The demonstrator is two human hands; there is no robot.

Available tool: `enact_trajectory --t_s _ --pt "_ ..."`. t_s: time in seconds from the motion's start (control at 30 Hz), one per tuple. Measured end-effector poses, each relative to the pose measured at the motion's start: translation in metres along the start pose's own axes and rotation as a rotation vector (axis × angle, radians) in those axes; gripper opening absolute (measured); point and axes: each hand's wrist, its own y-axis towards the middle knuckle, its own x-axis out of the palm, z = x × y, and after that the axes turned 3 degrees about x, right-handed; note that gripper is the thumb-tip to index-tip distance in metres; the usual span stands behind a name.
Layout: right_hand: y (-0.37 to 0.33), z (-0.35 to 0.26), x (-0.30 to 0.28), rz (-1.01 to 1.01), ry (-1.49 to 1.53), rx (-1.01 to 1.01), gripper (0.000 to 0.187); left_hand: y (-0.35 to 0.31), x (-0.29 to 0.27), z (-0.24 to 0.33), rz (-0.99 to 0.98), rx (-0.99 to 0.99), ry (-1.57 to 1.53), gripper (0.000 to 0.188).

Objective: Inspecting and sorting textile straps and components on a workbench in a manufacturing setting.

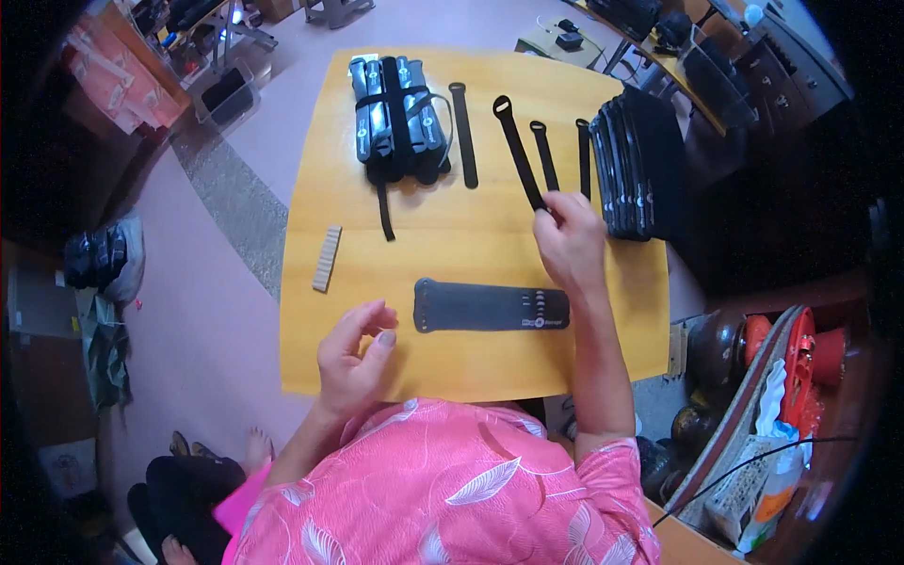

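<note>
In my right hand (570,240) the lower end of a black strap (516,146) with a looped tip is pinched, its loop pointing away from me. Just beyond it lie a second black strap (543,155) and, by the stack, a third strap (584,155). My left hand (356,356) hovers at the table's near left part, fingers curled apart with nothing in them. Between the hands a dark grey flat panel (480,306) with pale printing lies flat. Another black strap (462,137) rests farther off, beside a strapped bundle of grey and black pieces (400,118).
The yellow wooden table (377,264) carries a stack of dark panels (631,169) at its right edge and a beige ridged strip (327,258) at left. Red containers and bags (800,367) crowd the right side. A person's legs (179,494) show at lower left.
</note>
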Motion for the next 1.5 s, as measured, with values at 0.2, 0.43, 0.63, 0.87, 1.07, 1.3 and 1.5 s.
enact_trajectory --t_s 0.2,0.43,0.63,0.87,1.07,1.3,1.5 --pt "-0.101 -0.038 -0.039 -0.150 -0.097 -0.355 0.015 0.003 0.007 0.025 -0.064 -0.542 -1.137 0.049" --pt "-0.149 -0.022 -0.046 -0.353 -0.140 -0.445 0.021 -0.004 0.005 0.025 -0.199 -0.859 -1.070 0.051" --pt "-0.148 -0.019 -0.051 -0.389 -0.183 -0.461 0.027 0.000 -0.004 0.020 -0.194 -0.694 -0.839 0.033" --pt "-0.144 -0.010 -0.068 -0.562 0.156 -0.008 0.027 -0.009 -0.006 0.023 -0.147 -0.662 -0.687 0.037" --pt "-0.146 0.018 -0.082 -0.669 0.497 0.414 0.026 -0.015 0.009 0.024 -0.099 -0.671 -0.681 0.029" --pt "-0.144 0.030 -0.083 -0.550 0.421 0.750 0.022 -0.014 0.009 0.013 -0.194 -0.661 -0.682 0.020" --pt "-0.132 0.032 -0.082 -0.513 0.471 0.709 0.012 -0.012 0.013 0.010 -0.116 -0.623 -0.388 0.009"
